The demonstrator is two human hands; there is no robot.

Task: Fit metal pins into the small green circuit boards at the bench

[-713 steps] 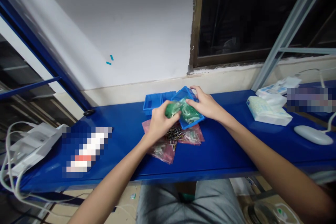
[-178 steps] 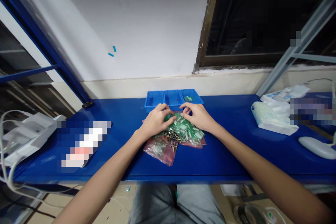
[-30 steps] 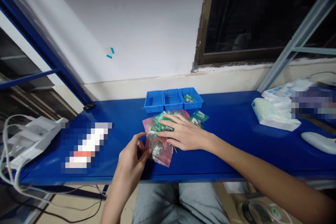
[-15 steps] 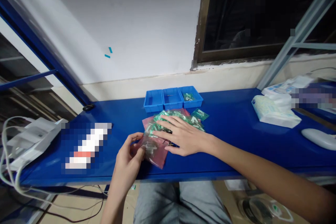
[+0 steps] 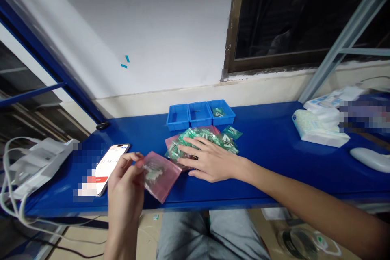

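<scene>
Between the thumb and fingers of my left hand (image 5: pixel 126 176) is one corner of a pink plastic bag (image 5: pixel 163 180). Small pale pieces show through the bag, but their kind is unclear. My right hand (image 5: pixel 209 158) lies with fingers spread over a pile of small green plastic packets (image 5: pixel 198 132), partly covering it. White and metallic slim pieces show inside the packets. Pink plastic peeks out from under the pile. One green packet (image 5: pixel 232 132) lies at the pile's right edge. Behind the pile stand three joined blue bins; the right bin (image 5: pixel 224 120) holds green packets.
On the blue table, a lit phone (image 5: pixel 111 160) lies left of my left hand. White power adapters and cables (image 5: pixel 39 162) sit at the far left. A tissue pack (image 5: pixel 319 132) and a white mouse-like object (image 5: pixel 370 159) are at the right. A wall stands behind.
My left hand has moved left with the pink bag, pulling it away from the pile. The phone shows more plainly. My right hand stays on the packets with little movement.
</scene>
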